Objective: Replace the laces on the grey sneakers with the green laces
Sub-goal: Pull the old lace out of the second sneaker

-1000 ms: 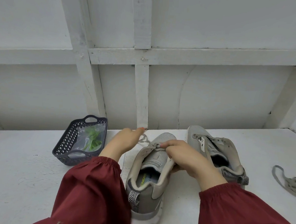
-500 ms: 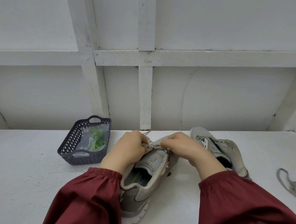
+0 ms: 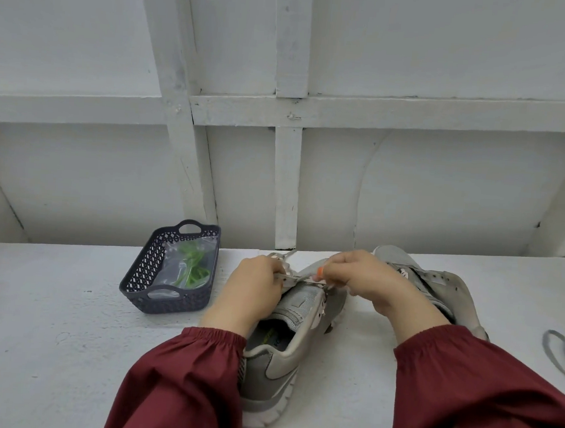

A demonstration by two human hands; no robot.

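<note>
The grey sneaker (image 3: 285,341) I am working on sits on the white table (image 3: 49,331) right in front of me, between my forearms, heel toward me and toe pointing at the wall. It has a grey mesh tongue, paler grey panels along the sides, a thick white sole and a yellow-green print on the insole. Its old grey lace (image 3: 283,270) is bunched up at the top of the eyelets, with loose loops sticking up between my hands. My left hand (image 3: 252,288) is over the left side of the shoe's opening, knuckles up, fingers curled in on the lace. My right hand (image 3: 366,286) comes in from the other side, wrist raised, with thumb and forefinger pinching the same lace just above the tongue; the two hands are nearly touching. Both dark red sleeves (image 3: 462,393) are gathered at the wrists. The second sneaker (image 3: 436,284) lies tipped on its side just behind my right hand, its row of eyelets facing up. The green laces (image 3: 192,267) are in a clear bag inside the dark plastic basket (image 3: 168,302) to the left of the shoes, near my left hand but apart from it. Another grey lace (image 3: 562,357) lies loose on the table at the far right edge.
</note>
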